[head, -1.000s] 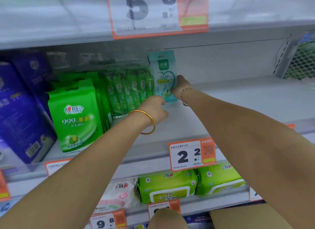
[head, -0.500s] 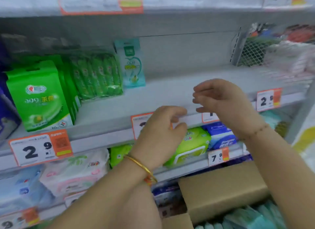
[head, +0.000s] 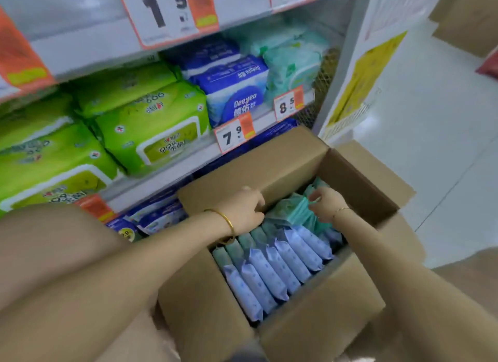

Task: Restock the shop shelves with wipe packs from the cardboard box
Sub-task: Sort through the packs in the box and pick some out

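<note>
The cardboard box [head: 283,157] stands open on the floor, directly in front of the shelf [head: 188,159]. Inside the box, blue wipe packs [head: 272,275] stand on edge in a row along its near side. A teal wipe pack [head: 288,209] lies raised at the far side of the box, above the row.

The left hand [head: 242,210] is over the box's far-left inner corner. Its fingers are curled together on the pack's left end and, through motion blur, appear to grip it. The right hand [head: 327,204] is at the box's far-right side, fingertips pinching the pack's right end.

Behind the box, green packs [head: 151,124] fill the shelf.
</note>
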Demonstrator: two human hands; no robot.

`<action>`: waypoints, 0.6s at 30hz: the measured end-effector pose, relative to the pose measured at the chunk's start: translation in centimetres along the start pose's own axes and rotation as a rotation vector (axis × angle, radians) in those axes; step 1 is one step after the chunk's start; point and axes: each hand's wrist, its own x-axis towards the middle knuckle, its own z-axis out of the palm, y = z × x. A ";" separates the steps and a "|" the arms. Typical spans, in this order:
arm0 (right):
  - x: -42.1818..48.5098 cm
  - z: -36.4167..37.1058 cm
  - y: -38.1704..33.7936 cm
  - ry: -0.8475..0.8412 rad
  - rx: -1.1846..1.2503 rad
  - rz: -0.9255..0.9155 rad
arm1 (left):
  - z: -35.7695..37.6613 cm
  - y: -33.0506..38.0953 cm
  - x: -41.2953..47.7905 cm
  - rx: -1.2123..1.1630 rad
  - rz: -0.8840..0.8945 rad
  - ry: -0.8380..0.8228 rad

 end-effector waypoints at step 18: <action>-0.2 0.4 -2.6 -0.370 0.272 0.175 | 1.4 0.2 2.1 -0.980 -0.473 -0.156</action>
